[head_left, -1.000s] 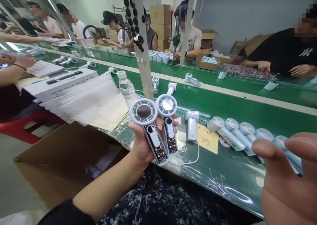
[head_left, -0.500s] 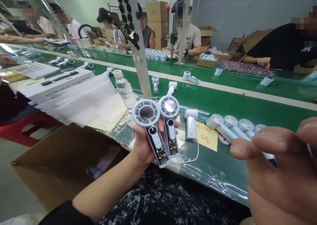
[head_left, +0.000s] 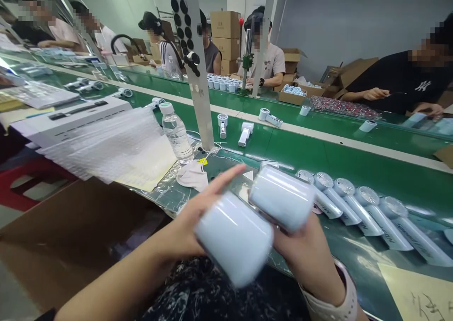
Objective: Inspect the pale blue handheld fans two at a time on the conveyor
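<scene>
A clear water bottle (head_left: 176,132) stands on the green table (head_left: 269,144), just beside a crumpled white face mask (head_left: 193,176). The left hand (head_left: 187,226) grips a pale blue cylinder (head_left: 233,238), motion-blurred, above the table's near edge, with the index finger stretched out past it. Just beside it, the right hand (head_left: 304,250) closes on a second pale blue cylinder (head_left: 281,198). Further right, a row of pale blue handheld fans (head_left: 354,208) lies on the table, near a handwritten yellow note (head_left: 417,292).

Left hand (head_left: 187,226) and right hand (head_left: 307,248), each around a pale blue cylinder (head_left: 233,238)
</scene>
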`<state>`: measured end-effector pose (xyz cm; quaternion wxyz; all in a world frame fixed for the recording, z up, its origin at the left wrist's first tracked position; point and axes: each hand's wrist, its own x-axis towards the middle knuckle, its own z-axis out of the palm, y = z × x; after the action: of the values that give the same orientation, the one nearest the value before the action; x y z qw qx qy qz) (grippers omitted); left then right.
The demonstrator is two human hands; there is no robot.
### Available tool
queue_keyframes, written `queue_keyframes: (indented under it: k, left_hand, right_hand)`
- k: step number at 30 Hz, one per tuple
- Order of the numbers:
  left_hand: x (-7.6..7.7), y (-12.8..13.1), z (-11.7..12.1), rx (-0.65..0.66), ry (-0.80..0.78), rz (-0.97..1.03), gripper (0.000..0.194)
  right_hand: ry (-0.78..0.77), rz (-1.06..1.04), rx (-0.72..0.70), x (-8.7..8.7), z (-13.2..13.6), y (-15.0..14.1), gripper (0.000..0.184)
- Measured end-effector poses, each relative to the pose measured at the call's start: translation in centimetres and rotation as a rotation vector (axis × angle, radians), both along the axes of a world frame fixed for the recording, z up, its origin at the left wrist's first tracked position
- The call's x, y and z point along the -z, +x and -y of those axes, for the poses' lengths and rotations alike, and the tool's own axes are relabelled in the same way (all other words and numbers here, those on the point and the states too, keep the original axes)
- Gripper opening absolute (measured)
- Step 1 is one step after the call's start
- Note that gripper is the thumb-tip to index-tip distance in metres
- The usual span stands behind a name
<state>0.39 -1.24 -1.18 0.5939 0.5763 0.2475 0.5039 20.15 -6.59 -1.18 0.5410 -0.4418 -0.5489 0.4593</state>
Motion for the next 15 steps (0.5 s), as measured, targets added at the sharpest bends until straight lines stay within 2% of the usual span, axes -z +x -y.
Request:
queue_keyframes:
  k: [2, 4, 7, 9, 12, 15]
  left_hand:
    - [0.3, -0.9, -1.0, -0.039, -0.007, 0.058, 0.05]
    - [0.7, -1.6, -1.6, -0.081, -0.066, 0.145, 0.039]
    - [1.1, -1.9, -1.5, -0.058, -0.263, 0.2, 0.045]
    - [1.4, -1.7, -1.0, -0.016, -0.377, 0.183, 0.049]
    - [1.7, -1.2, -0.4, 0.018, -0.435, 0.161, 0.049]
    - [1.7, -0.8, -0.1, 0.089, -0.442, 0.183, 0.034]
  right_hand:
    - [0.041, 0.051, 0.115, 1.2, 0.3, 0.4, 0.029]
    - [0.034, 0.077, 0.141, 3.0, 0.0, 0.2, 0.02]
    - [-0.036, 0.089, 0.119, 5.6, -1.4, -0.6, 0.02]
    - [-0.082, 0.085, 0.116, 6.5, -2.2, -0.8, 0.02]
    - [-0.137, 0.047, 0.109, 5.9, -2.4, -0.4, 0.02]
    - [-0.227, -0.158, 0.077, 4.2, -1.7, -0.1, 0.026]
